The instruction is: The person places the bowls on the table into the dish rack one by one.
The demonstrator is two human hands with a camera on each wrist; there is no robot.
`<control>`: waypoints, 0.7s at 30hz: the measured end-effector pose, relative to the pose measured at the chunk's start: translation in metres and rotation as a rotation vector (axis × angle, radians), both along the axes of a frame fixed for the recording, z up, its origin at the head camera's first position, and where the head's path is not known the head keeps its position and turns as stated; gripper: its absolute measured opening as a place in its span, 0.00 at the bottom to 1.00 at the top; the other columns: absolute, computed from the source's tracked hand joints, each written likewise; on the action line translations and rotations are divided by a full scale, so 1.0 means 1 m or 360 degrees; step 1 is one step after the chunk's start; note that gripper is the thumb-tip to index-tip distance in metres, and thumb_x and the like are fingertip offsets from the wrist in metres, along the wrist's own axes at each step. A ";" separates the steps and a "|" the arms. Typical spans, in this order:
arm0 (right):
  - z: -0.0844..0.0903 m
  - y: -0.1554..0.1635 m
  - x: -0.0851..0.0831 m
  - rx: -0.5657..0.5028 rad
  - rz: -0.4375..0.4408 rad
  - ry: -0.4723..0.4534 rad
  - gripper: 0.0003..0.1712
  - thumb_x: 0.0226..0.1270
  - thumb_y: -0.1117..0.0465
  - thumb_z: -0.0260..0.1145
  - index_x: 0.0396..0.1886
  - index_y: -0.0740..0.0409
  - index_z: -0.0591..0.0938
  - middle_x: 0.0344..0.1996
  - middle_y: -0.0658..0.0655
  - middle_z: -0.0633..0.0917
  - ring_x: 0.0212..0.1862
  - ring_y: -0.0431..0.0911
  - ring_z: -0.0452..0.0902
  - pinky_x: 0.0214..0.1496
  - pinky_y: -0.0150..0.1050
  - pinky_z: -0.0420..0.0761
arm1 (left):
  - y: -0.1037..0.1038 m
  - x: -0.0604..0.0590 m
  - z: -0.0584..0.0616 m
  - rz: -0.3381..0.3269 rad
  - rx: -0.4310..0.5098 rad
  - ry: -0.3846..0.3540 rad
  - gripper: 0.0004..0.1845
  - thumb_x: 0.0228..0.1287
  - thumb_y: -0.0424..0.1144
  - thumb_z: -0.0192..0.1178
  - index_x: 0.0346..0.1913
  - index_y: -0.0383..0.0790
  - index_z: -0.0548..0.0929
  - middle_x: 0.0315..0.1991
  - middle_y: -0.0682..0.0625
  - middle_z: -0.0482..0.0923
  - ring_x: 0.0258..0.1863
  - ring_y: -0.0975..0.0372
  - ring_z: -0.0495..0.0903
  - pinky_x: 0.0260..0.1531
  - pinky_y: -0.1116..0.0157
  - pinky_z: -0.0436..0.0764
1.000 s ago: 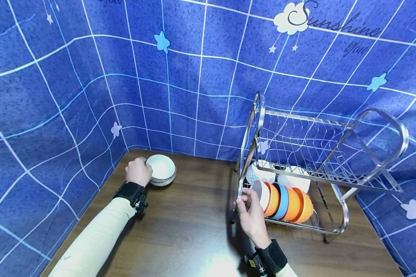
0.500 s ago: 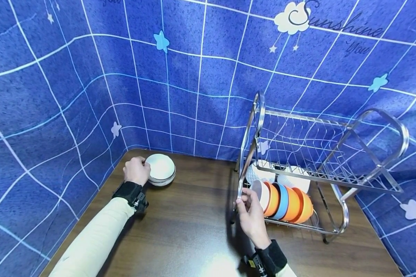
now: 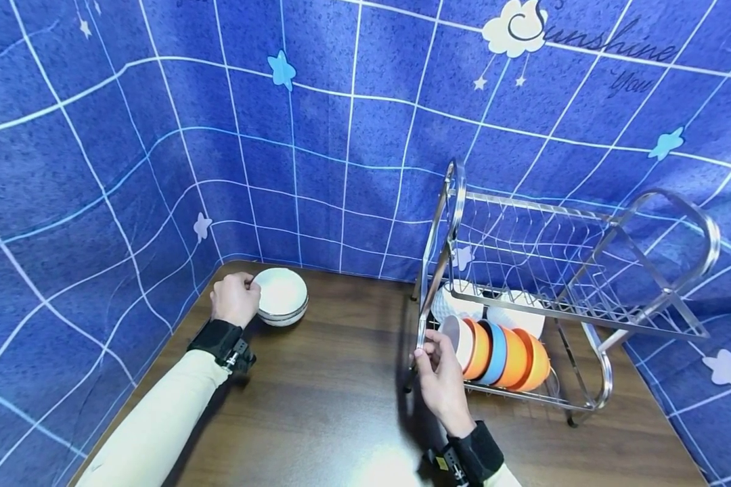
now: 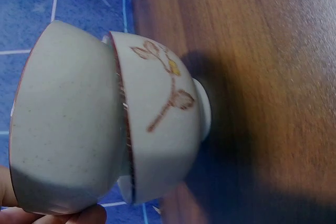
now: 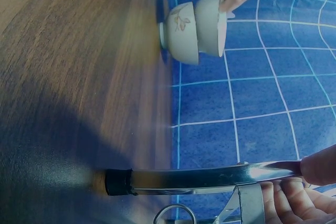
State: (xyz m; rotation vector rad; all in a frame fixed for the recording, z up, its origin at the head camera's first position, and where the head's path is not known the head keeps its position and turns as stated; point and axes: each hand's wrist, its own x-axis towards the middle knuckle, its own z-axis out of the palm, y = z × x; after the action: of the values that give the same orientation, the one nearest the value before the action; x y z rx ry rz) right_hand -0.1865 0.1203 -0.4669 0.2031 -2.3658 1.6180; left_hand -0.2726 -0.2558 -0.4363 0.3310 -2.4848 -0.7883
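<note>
Left hand (image 3: pixel 236 298): fingers curled on the rim of the top bowl (image 3: pixel 280 292), nested in a second bowl (image 4: pixel 163 140) at the table's far left corner.
Right hand (image 3: pixel 440 373): pinches the front post of the dish rack (image 3: pixel 575 270), seemingly steadying it.
Rack: white, orange and blue bowls (image 3: pixel 498 353) stand on edge in the lower tier.
Table (image 3: pixel 341 399): dark wood.
Room: blue gridded cloth (image 3: pixel 158 135) with stars.

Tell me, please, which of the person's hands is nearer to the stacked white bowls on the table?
Left. The left hand holds the rim of the stacked white bowls, while the right hand is far across the table, gripping the dish rack frame.
</note>
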 end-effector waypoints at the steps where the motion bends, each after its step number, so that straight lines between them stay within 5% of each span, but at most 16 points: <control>1: 0.000 0.000 0.000 0.0000 -0.0001 -0.0002 0.18 0.68 0.71 0.58 0.56 0.58 0.71 0.32 0.53 0.80 0.34 0.45 0.75 0.36 0.34 0.75 | 0.001 0.001 0.001 -0.0008 -0.0003 0.0010 0.11 0.59 0.33 0.55 0.40 0.34 0.86 0.32 0.38 0.84 0.38 0.38 0.80 0.39 0.42 0.73; 12: 0.000 0.000 0.001 -0.0007 0.0009 -0.0006 0.18 0.68 0.70 0.58 0.56 0.58 0.70 0.33 0.56 0.82 0.34 0.45 0.76 0.36 0.34 0.74 | 0.027 0.014 0.017 -0.0129 -0.0066 0.0169 0.10 0.57 0.33 0.56 0.37 0.35 0.86 0.28 0.42 0.84 0.32 0.42 0.81 0.35 0.44 0.75; 21: 0.000 -0.001 0.001 0.0014 -0.0003 0.0018 0.18 0.68 0.70 0.59 0.56 0.58 0.71 0.32 0.54 0.82 0.33 0.45 0.77 0.35 0.33 0.74 | 0.057 0.030 0.021 -0.0307 -0.0103 0.0146 0.10 0.56 0.32 0.57 0.36 0.38 0.87 0.25 0.46 0.83 0.29 0.46 0.82 0.31 0.46 0.75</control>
State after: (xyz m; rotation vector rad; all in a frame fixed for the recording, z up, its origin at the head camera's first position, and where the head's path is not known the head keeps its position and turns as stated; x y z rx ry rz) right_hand -0.1857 0.1194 -0.4672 0.2113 -2.3642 1.6016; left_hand -0.2424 -0.1989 -0.4149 0.0311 -2.4746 -0.7780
